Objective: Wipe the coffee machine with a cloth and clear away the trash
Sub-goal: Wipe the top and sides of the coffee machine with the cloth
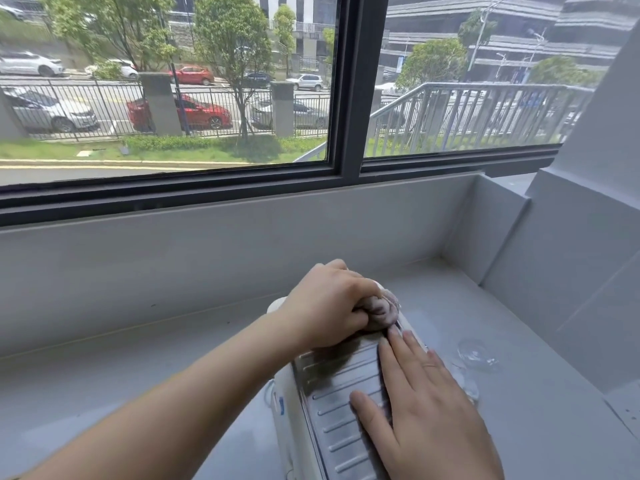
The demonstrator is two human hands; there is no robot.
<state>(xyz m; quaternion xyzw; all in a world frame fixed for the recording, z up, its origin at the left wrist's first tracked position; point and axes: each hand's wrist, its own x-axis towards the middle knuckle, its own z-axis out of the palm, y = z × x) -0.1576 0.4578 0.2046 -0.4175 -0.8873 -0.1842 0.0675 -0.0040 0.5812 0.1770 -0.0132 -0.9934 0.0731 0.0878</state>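
A white coffee machine (332, 410) with a ribbed metal top plate stands on the grey counter (138, 375) below the window. My left hand (329, 306) is closed around a bunched brownish cloth (382, 311) and presses it on the far end of the metal plate. Flat on the right side of the plate lies my right hand (426, 410), fingers spread, with nothing in it. A clear glass object (479, 355) sits on the counter just right of the machine.
A grey backsplash wall (207, 254) runs behind the counter under a dark-framed window (346, 98). A stepped grey wall (571, 271) closes the right side. Bare counter stretches to the left of the machine.
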